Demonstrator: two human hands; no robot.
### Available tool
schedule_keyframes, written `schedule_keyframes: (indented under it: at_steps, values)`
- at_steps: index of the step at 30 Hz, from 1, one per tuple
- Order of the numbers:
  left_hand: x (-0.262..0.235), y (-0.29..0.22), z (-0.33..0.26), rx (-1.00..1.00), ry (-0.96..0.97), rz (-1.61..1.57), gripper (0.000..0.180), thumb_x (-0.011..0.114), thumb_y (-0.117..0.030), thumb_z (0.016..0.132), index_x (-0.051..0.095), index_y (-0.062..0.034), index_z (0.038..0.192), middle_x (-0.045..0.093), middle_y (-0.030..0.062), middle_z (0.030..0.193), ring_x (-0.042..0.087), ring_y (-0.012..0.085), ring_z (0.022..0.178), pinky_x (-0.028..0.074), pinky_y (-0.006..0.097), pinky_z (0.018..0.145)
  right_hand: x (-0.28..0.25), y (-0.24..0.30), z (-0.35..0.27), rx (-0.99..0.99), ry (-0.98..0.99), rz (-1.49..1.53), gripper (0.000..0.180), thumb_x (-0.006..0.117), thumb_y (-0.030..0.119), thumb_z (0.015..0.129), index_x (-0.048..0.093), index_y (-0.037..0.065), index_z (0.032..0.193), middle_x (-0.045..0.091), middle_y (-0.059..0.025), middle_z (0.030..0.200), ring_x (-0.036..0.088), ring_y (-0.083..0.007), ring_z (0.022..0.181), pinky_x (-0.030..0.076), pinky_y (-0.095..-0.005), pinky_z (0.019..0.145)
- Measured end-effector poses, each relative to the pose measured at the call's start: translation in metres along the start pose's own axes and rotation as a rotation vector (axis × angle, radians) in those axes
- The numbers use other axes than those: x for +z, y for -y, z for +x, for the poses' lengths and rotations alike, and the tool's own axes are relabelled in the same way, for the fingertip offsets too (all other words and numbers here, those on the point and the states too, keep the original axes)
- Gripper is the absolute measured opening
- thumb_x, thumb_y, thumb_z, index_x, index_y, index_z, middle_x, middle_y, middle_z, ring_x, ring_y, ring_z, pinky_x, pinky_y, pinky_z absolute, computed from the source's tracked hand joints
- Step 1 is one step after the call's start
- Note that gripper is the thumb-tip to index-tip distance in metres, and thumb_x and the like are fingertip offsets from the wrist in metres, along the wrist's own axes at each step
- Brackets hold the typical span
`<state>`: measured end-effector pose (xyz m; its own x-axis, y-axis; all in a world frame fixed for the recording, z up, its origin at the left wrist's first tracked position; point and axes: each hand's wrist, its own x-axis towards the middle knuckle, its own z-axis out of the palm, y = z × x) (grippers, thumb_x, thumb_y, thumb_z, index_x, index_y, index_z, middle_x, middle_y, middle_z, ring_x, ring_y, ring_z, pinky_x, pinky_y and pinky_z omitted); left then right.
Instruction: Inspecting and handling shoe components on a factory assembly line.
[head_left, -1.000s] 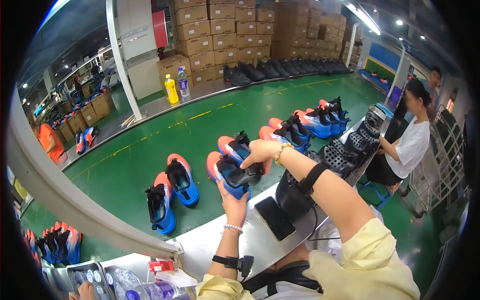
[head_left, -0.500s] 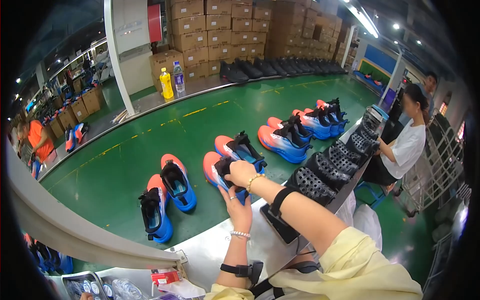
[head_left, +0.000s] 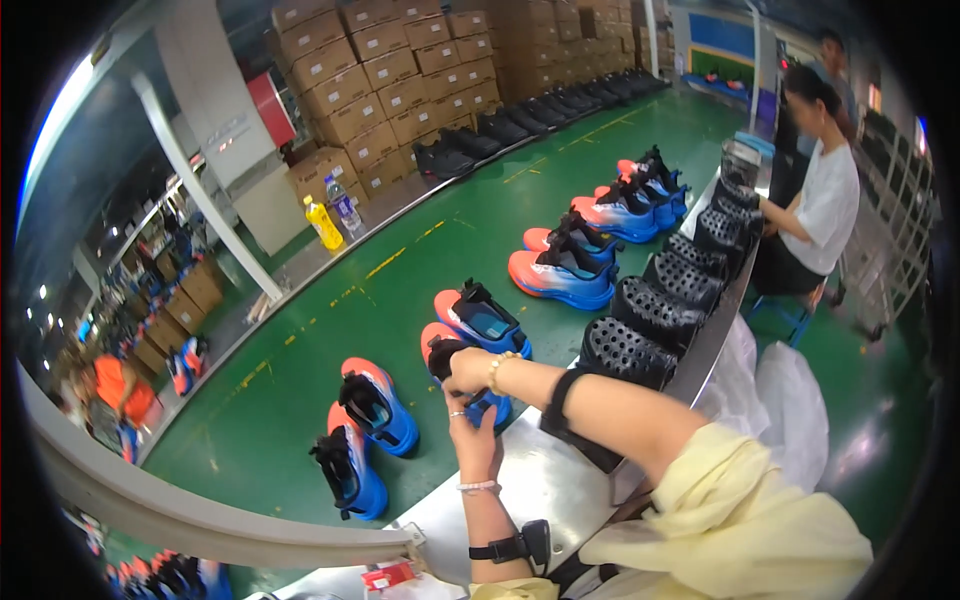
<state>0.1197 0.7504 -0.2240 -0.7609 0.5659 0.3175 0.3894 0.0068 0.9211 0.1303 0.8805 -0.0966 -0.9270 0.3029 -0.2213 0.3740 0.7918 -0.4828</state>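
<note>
On the green surface in front of me, an orange, white and blue sneaker points its toe away from me. My right hand is closed at its dark opening, fingers curled on the black upper; the fingertips are partly hidden. Below it, my left hand grips the shoe's side near the blue heel, thumb up. Its mate lies just beyond, touching or nearly touching it. Another pair, with a near sneaker and a farther sneaker, stands to the left.
More sneaker pairs line up to the right. Black perforated clogs run along the metal edge. A seated person works at the right. Yellow and clear bottles, black shoes and stacked cartons stand across the green surface.
The view has tilted and shifted, so the scene sits at a different slant. Both hands stay on the same sneaker, the right hand still at its opening.
</note>
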Motion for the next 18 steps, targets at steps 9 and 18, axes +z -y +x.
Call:
schedule_keyframes:
  at_steps: [9, 18]
  values:
    - [-0.039, -0.026, 0.073, -0.300, 0.028, -0.231, 0.070, 0.068, 0.001, 0.077, 0.040, -0.0053, 0.140, 0.038, 0.0190, 0.150, 0.039, 0.0339, 0.139, 0.037, 0.038, 0.110, -0.150, -0.057, -0.281, -0.382, -0.090, 0.269, 0.043, 0.060, 0.033, 0.094, 0.058, 0.002, 0.123, 0.071, -0.0183, 0.090, 0.067, -0.0374, 0.086, 0.052, -0.0437, 0.079]
    - [-0.016, 0.004, 0.128, -0.105, 0.328, 0.398, 0.068, 0.088, -0.018, 0.066, 0.060, -0.0042, 0.126, 0.068, 0.0103, 0.118, 0.065, 0.0229, 0.107, 0.051, 0.035, 0.095, -0.145, -0.327, -0.315, 0.320, -1.102, 0.120, 0.044, 0.064, 0.028, 0.090, 0.056, 0.002, 0.124, 0.065, -0.0201, 0.114, 0.061, -0.0359, 0.109, 0.046, -0.0404, 0.095]
